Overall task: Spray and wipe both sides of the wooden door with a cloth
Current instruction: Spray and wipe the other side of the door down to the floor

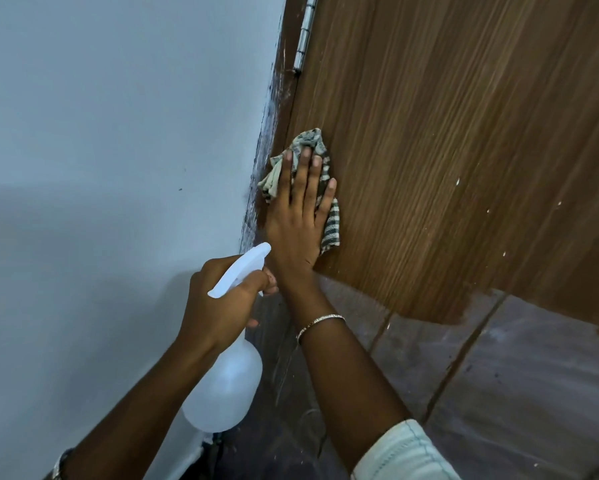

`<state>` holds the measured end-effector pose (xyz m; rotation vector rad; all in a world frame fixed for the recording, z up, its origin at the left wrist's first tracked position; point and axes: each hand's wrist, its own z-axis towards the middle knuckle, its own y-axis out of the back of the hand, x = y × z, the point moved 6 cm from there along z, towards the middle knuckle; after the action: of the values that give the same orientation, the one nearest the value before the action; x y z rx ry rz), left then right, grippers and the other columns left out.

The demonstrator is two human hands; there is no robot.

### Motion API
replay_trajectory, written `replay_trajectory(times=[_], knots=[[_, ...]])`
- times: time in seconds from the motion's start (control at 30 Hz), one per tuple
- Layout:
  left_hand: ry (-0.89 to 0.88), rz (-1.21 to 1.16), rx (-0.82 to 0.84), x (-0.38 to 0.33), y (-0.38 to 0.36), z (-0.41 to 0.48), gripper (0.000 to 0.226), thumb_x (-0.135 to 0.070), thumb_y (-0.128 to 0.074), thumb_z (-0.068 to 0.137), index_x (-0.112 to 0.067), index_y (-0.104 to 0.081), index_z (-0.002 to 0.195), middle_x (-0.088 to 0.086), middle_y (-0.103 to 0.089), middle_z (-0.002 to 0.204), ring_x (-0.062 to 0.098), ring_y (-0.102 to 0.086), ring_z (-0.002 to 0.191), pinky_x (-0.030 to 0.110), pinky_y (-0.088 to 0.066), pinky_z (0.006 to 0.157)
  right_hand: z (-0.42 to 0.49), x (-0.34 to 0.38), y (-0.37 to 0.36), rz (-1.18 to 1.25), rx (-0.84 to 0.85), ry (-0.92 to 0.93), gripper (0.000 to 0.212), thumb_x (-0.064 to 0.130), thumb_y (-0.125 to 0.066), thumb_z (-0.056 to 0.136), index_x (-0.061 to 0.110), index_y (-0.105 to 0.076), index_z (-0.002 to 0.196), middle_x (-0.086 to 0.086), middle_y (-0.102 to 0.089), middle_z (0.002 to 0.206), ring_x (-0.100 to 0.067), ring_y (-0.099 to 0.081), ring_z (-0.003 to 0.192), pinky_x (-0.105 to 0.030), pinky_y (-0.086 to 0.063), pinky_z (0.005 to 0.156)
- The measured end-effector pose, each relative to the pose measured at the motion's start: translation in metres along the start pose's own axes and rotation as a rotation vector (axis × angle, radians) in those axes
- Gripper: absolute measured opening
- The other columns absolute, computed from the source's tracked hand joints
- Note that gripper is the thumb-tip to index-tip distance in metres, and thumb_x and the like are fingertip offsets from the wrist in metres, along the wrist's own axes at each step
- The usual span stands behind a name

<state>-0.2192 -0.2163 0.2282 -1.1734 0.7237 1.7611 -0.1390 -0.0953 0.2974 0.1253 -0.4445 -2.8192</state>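
Observation:
The brown wooden door (447, 150) fills the right half of the view, hinged at its left edge. My right hand (296, 223) lies flat with straight fingers on a striped grey-and-white cloth (330, 230), pressing it against the lower part of the door near the hinge side. My left hand (222, 303) grips the neck of a white spray bottle (227, 386), with its nozzle pointing up and to the right just beside my right wrist.
A pale blue-grey wall (118, 150) takes up the left side. A metal hinge (305, 32) runs along the door's upper left edge. Dark brown floor tiles (499, 375) lie below the door.

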Motion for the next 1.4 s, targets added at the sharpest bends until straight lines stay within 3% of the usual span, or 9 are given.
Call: replay_trajectory(times=[0.17, 0.3, 0.43, 0.57, 0.73, 1.0, 1.1, 1.2, 1.4], knots=[[0.029, -0.064, -0.016, 0.001, -0.008, -0.010, 0.012, -0.012, -0.063, 0.094, -0.020, -0.063, 0.085, -0.007, -0.059, 0.077, 0.017, -0.061, 0.062, 0.005, -0.045, 0.045, -0.036, -0.080, 0.051, -0.077, -0.021, -0.107, 0.071, 0.023, -0.043, 0.101, 0.019, -0.013, 0.166, -0.009, -0.008, 0.173, -0.029, -0.005, 0.160, -0.058, -0.004, 0.127], [0.068, -0.084, 0.008, 0.007, -0.018, -0.015, 0.007, -0.014, -0.062, 0.094, -0.011, -0.060, 0.101, -0.004, -0.058, 0.082, 0.018, -0.057, 0.066, 0.005, -0.046, 0.047, -0.084, -0.157, 0.114, -0.195, -0.117, -0.347, 0.063, 0.031, -0.035, 0.111, 0.017, -0.010, 0.166, -0.011, -0.004, 0.172, -0.029, 0.000, 0.158, -0.060, -0.005, 0.126], [0.069, -0.112, 0.035, 0.006, -0.022, -0.017, 0.011, -0.015, -0.063, 0.094, -0.009, -0.063, 0.103, 0.001, -0.064, 0.087, 0.021, -0.061, 0.067, 0.010, -0.051, 0.047, -0.075, -0.149, 0.111, -0.196, -0.167, -0.471, 0.064, 0.026, -0.038, 0.108, 0.015, -0.013, 0.166, -0.017, -0.012, 0.171, -0.038, -0.008, 0.157, -0.064, -0.011, 0.125], [0.103, -0.196, 0.078, -0.003, -0.032, -0.022, 0.006, -0.008, -0.057, 0.097, -0.010, -0.062, 0.096, -0.012, -0.067, 0.064, 0.017, -0.065, 0.057, 0.009, -0.053, 0.054, -0.021, -0.097, 0.080, -0.149, -0.121, -0.184, 0.064, 0.024, -0.038, 0.104, 0.018, -0.018, 0.165, -0.013, -0.017, 0.171, -0.037, -0.013, 0.158, -0.060, -0.010, 0.126], [-0.009, -0.135, 0.053, -0.035, -0.059, -0.045, 0.034, -0.012, -0.062, 0.095, -0.033, -0.048, 0.072, -0.013, -0.052, 0.075, 0.013, -0.054, 0.065, 0.001, -0.041, 0.044, -0.017, -0.099, 0.086, -0.148, -0.103, -0.076, 0.061, 0.026, -0.038, 0.106, 0.026, -0.021, 0.165, -0.006, -0.017, 0.172, -0.027, -0.012, 0.159, -0.055, -0.009, 0.128], [-0.009, -0.237, 0.136, -0.040, -0.098, -0.063, 0.029, -0.010, -0.062, 0.095, -0.030, -0.059, 0.075, -0.018, -0.065, 0.066, 0.018, -0.060, 0.075, 0.008, -0.047, 0.044, -0.099, -0.272, 0.213, -0.321, -0.209, -0.444, 0.059, 0.041, -0.030, 0.111, 0.029, -0.011, 0.166, -0.006, -0.011, 0.173, -0.034, -0.008, 0.159, -0.067, -0.009, 0.123], [0.001, -0.240, 0.164, -0.036, -0.105, -0.067, 0.025, -0.012, -0.062, 0.096, -0.029, -0.060, 0.077, -0.029, -0.064, 0.057, 0.012, -0.064, 0.069, 0.008, -0.048, 0.045, -0.105, -0.287, 0.226, -0.302, -0.283, -0.546, 0.059, 0.037, -0.031, 0.111, 0.023, -0.014, 0.166, -0.012, -0.016, 0.171, -0.039, -0.012, 0.158, -0.065, -0.012, 0.124], [0.033, -0.274, 0.177, -0.030, -0.113, -0.072, 0.025, -0.013, -0.060, 0.097, -0.029, -0.058, 0.078, -0.017, -0.065, 0.069, 0.013, -0.062, 0.068, 0.008, -0.048, 0.045, -0.089, -0.261, 0.207, -0.301, -0.320, -0.628, 0.060, 0.037, -0.033, 0.109, 0.021, -0.019, 0.165, -0.014, -0.018, 0.170, -0.042, -0.014, 0.157, -0.063, -0.013, 0.124], [0.002, -0.233, 0.194, -0.031, -0.128, -0.076, 0.024, -0.013, -0.060, 0.097, -0.027, -0.065, 0.078, -0.012, -0.070, 0.070, 0.019, -0.068, 0.076, 0.019, -0.055, 0.049, -0.045, -0.167, 0.144, -0.244, -0.177, -0.253, 0.058, 0.037, -0.041, 0.107, 0.029, -0.029, 0.163, -0.007, -0.023, 0.170, -0.035, -0.014, 0.158, -0.060, -0.012, 0.125]])
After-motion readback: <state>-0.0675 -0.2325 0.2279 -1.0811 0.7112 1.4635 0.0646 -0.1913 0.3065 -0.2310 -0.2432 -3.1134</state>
